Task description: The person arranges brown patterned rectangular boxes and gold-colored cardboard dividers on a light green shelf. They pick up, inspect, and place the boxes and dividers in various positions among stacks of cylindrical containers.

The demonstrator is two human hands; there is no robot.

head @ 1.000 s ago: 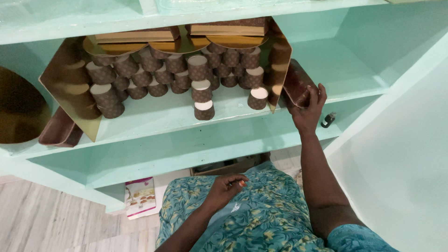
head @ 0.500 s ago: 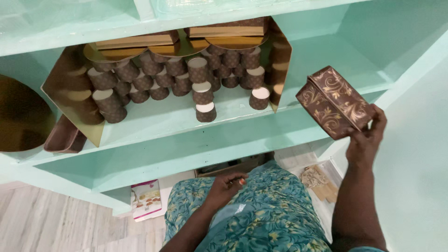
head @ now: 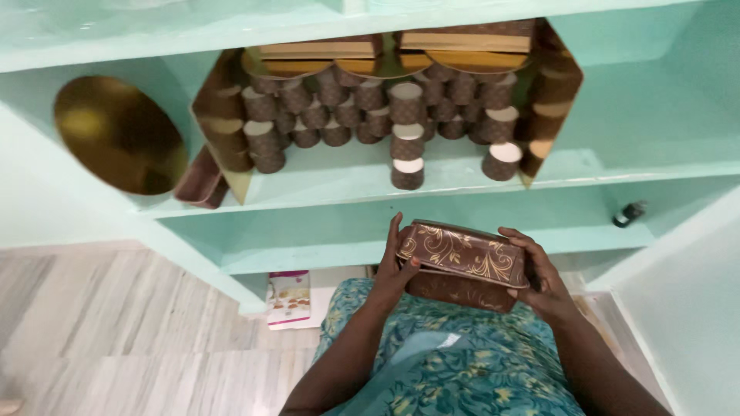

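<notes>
Two hands (head: 393, 273) are holding one box (head: 462, 264); one gold disc (head: 119, 135), one bottle (head: 630, 213), one leaflet (head: 288, 298) are showing.

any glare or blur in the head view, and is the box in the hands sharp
Head view: the brown gold-patterned box held by the left hand and right hand is fairly sharp; the round gold board looks soft with a dull sheen; shelf edges bow slightly.

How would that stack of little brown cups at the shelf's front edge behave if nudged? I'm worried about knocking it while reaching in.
The front stack of cups is three high, narrow and unsupported, so it would probably topple easily. The cups look like thin paper, likely very light, so a slight brush might shift them. Being round, fallen ones could roll off the mint shelf.
</notes>
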